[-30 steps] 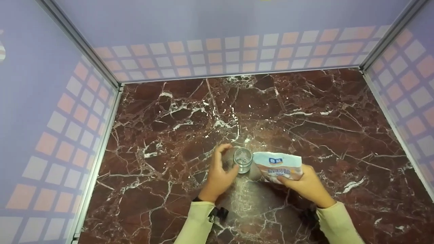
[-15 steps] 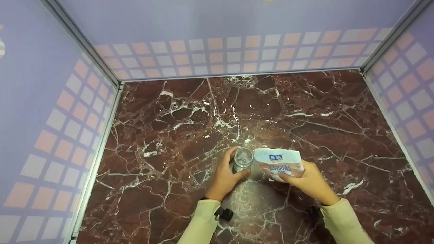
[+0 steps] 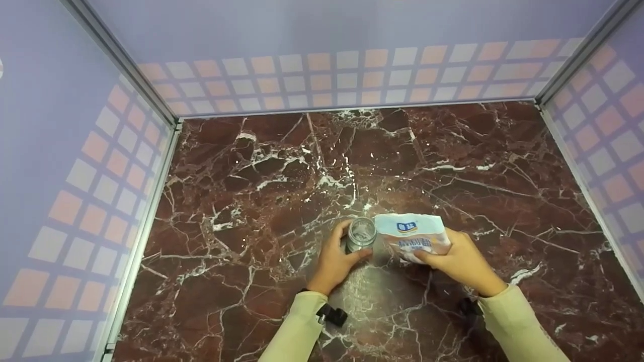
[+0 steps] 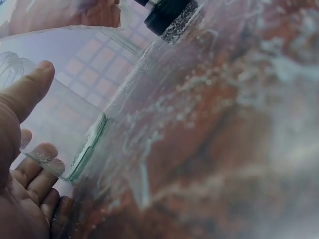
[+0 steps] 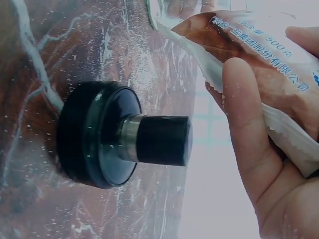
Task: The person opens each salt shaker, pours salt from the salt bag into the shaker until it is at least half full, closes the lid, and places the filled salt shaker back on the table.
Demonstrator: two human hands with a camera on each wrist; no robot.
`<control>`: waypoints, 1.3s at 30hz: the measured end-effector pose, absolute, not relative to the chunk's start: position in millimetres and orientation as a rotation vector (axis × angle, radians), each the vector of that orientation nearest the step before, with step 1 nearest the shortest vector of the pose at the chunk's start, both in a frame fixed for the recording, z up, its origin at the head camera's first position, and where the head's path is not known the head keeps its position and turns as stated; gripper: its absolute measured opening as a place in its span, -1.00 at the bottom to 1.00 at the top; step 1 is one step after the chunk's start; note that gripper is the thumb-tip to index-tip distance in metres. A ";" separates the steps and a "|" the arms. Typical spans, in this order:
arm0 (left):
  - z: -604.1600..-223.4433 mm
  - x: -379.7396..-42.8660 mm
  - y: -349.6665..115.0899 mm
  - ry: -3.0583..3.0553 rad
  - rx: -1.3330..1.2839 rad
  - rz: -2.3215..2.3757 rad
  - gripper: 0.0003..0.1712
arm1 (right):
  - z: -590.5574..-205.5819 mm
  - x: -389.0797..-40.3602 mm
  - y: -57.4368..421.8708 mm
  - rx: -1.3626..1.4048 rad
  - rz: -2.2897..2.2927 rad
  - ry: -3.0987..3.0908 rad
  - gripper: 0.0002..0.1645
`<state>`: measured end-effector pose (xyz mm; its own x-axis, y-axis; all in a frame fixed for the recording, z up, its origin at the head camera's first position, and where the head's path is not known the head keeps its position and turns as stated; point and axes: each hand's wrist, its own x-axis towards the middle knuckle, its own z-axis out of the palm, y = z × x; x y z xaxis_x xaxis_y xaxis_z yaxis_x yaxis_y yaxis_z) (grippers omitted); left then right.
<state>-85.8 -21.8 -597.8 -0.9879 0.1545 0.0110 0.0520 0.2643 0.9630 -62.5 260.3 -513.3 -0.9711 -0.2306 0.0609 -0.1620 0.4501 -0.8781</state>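
Note:
My left hand [image 3: 334, 264] holds a clear glass jar [image 3: 361, 239] that stands mouth up on the table, thumb in front and fingers behind. White grains lie at the bottom of the jar [image 4: 65, 119] in the left wrist view. To its right, my right hand [image 3: 465, 264] grips a bag of salt [image 3: 412, 234], pale blue, brown and white, with its upper edge tilted over close beside the jar's rim. From the right wrist, my thumb [image 5: 244, 114] presses the bag [image 5: 254, 55].
A black round lid [image 5: 99, 134] with a metal-banded knob stands on the marbled table [image 3: 251, 211] below the bag, hidden in the head view. White grains are scattered over the surface. Tiled-pattern panels [image 3: 302, 45] wall the back and both sides.
My left hand has moved in from beside the jar and closed round it. The bag has shifted slightly away from me and its top has tipped nearer the jar.

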 end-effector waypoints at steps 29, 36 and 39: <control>-568.2 -84.4 -29.9 2.487 0.323 1.691 -0.05 | -492.6 -72.2 263.1 -0.462 -1.304 2.721 -0.46; -566.7 -84.8 -26.0 2.436 0.274 1.721 -0.07 | -483.1 -74.4 260.3 -0.460 -1.267 2.696 -0.42; -565.9 -85.6 -24.1 2.443 0.253 1.702 -0.06 | -478.8 -75.1 259.4 -0.456 -1.254 2.677 -0.41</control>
